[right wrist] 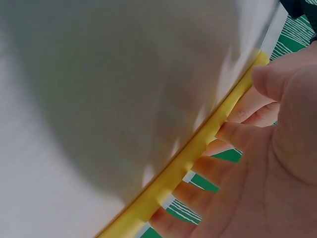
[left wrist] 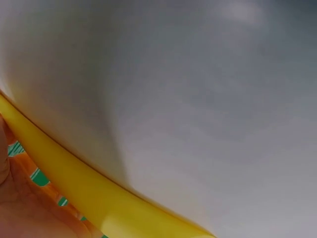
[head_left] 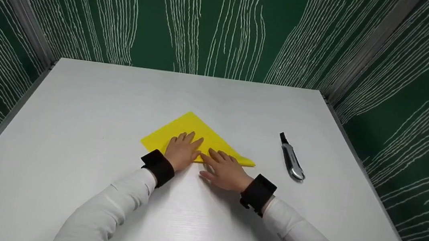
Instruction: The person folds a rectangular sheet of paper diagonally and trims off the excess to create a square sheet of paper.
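A yellow sheet (head_left: 190, 123), folded into a triangle, lies on the white table with its peak pointing away from me. My left hand (head_left: 182, 151) rests on its middle, fingers spread and fairly straight. Along the near folded edge, to the right, my right hand (head_left: 226, 172) presses with extended fingertips. In the left wrist view the sheet's yellow edge (left wrist: 74, 178) runs beside the palm. From the right wrist, the fingers (right wrist: 210, 168) touch the yellow fold (right wrist: 173, 173). The sheet's right corner looks slightly raised and uneven. What the sheet is made of cannot be told.
A utility knife (head_left: 293, 157) with a grey and black handle lies right of the sheet. The white table (head_left: 92, 94) is bordered by green panels (head_left: 282, 23) with white wavy lines. Each wrist wears a black band (head_left: 258, 193).
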`<state>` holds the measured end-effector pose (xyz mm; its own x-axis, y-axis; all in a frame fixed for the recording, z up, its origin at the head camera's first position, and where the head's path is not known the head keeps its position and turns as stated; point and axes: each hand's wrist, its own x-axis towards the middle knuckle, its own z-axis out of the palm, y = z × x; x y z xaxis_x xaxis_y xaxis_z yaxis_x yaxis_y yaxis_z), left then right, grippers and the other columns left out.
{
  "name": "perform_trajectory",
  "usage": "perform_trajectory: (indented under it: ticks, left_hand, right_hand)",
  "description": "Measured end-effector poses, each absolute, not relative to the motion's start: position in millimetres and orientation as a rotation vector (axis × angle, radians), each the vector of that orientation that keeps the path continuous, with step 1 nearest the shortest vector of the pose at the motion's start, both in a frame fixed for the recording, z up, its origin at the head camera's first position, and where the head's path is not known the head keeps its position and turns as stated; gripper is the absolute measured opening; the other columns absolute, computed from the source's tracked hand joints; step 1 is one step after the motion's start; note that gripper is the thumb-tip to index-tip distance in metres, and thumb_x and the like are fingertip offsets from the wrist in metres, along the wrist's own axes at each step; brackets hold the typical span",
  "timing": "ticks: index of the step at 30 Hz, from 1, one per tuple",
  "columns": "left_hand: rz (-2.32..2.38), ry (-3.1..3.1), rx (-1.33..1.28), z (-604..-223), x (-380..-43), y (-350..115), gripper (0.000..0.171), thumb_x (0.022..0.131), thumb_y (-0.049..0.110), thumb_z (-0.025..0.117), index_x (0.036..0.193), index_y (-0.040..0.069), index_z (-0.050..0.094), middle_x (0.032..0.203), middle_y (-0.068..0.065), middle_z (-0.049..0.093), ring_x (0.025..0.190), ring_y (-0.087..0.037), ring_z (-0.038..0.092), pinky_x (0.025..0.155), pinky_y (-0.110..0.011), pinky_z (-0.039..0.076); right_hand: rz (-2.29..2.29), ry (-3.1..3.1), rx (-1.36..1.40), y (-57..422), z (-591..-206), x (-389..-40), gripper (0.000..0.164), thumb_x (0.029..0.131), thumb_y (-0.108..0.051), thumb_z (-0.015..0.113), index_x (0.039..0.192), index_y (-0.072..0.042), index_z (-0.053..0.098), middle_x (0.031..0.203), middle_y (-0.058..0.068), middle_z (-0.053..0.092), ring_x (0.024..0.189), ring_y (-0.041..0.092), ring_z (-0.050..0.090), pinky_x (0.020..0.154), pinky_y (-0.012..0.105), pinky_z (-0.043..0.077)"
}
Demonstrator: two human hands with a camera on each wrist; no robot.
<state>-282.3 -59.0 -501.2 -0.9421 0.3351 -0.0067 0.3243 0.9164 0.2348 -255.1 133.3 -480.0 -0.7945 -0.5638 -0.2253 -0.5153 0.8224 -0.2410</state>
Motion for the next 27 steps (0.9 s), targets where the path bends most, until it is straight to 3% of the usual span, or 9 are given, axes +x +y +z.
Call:
perform_trajectory:
  ticks: [14, 21, 27]
  left_hand:
    - [0.323, 3.051, 0.549, -504.5, -281.7, -58.6, 0.051, 0.108, 0.034, 0.05, 0.156, 0.018, 0.045, 0.163, -0.018, 0.041, 0.148, -0.043, 0.041, 0.117, -0.06, 0.04]
    - [0.29, 3.046, 0.534, -504.8, -280.4, -58.6, 0.052, 0.108, 0.035, 0.05, 0.157, 0.02, 0.043, 0.164, -0.017, 0.04, 0.149, -0.042, 0.041, 0.119, -0.059, 0.039]
    - [0.271, 3.037, 0.533, -507.2, -282.5, -58.2, 0.052, 0.109, 0.037, 0.048, 0.158, 0.021, 0.041, 0.165, -0.016, 0.038, 0.15, -0.041, 0.04, 0.12, -0.058, 0.038]
  right_hand:
    - [-0.269, 2.689, -0.883, 137.5, -483.2, -256.2, 0.066, 0.106, -0.048, 0.05, 0.162, -0.019, 0.032, 0.17, 0.019, 0.026, 0.155, 0.048, 0.028, 0.123, 0.065, 0.029]
    - [-0.261, 2.652, -0.859, 138.2, -485.5, -256.1, 0.072, 0.106, -0.052, 0.048, 0.165, -0.021, 0.023, 0.173, 0.016, 0.018, 0.158, 0.046, 0.019, 0.127, 0.064, 0.022]
    - [-0.28, 2.617, -0.884, 143.7, -484.7, -256.5, 0.073, 0.106, -0.052, 0.047, 0.165, -0.017, 0.023, 0.173, 0.016, 0.015, 0.16, 0.044, 0.017, 0.129, 0.06, 0.019]
